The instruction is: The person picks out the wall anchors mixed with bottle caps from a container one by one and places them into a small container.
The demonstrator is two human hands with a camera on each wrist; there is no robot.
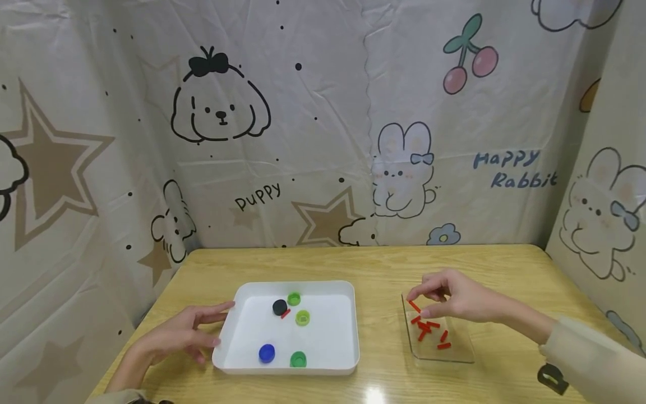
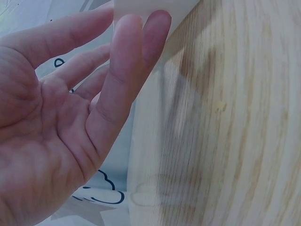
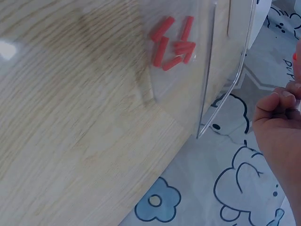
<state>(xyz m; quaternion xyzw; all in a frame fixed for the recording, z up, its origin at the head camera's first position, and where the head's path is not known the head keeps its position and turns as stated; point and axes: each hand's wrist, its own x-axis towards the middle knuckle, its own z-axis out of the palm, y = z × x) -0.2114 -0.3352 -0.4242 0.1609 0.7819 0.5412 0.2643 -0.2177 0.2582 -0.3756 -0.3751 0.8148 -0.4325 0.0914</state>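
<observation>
My left hand (image 1: 184,334) touches the left rim of a white tray (image 1: 242,359) with loosely extended fingers; in the left wrist view its fingertips (image 2: 157,28) meet the tray's wall. Over a clear plastic box (image 1: 461,356) on the right, my right hand (image 1: 456,297) pinches a short red stick (image 1: 414,307) between thumb and forefinger. Several more red sticks (image 1: 444,346) lie scattered in that box, and the right wrist view shows some of them (image 3: 161,52) through its clear wall. Only part of the right hand (image 3: 282,110) shows there, at the edge.
Inside the tray lie a black cap (image 1: 280,307), a blue cap (image 1: 267,353) and several green ones, such as the yellow-green cap (image 1: 303,318). One red stick (image 1: 285,313) rests beside the black cap. Behind the wooden table (image 1: 383,264) hangs a printed curtain (image 1: 323,112).
</observation>
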